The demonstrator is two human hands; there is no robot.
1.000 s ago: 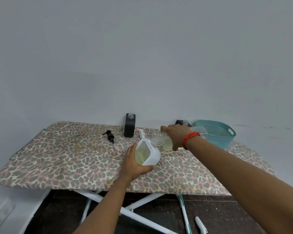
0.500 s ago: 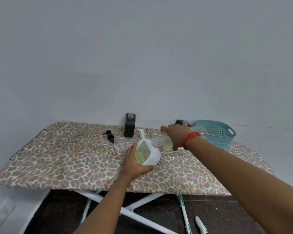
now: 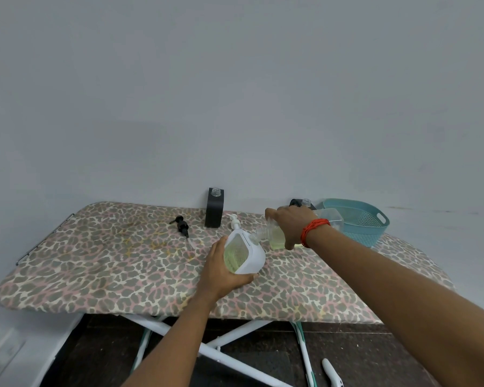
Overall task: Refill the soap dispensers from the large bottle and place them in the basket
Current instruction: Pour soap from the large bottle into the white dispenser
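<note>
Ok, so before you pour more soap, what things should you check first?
1. Left hand grips the white dispenser: ok.
2. Right hand holds the large bottle tilted, neck at the dispenser's opening: ok.
3. Room left in the dispenser: cannot tell; green soap shows in its window.
4. White pump off, lying behind it: ok.
5. Black dispenser open, its pump beside it: ok.
6. Basket within reach: ok.

The left hand (image 3: 221, 270) steadied a white dispenser (image 3: 245, 254) on the leopard-print ironing board (image 3: 109, 263), tilted right. The right hand (image 3: 289, 226) tipped the large clear bottle (image 3: 277, 234), its neck at the dispenser's opening. A teal basket (image 3: 358, 222) sat behind.
</note>
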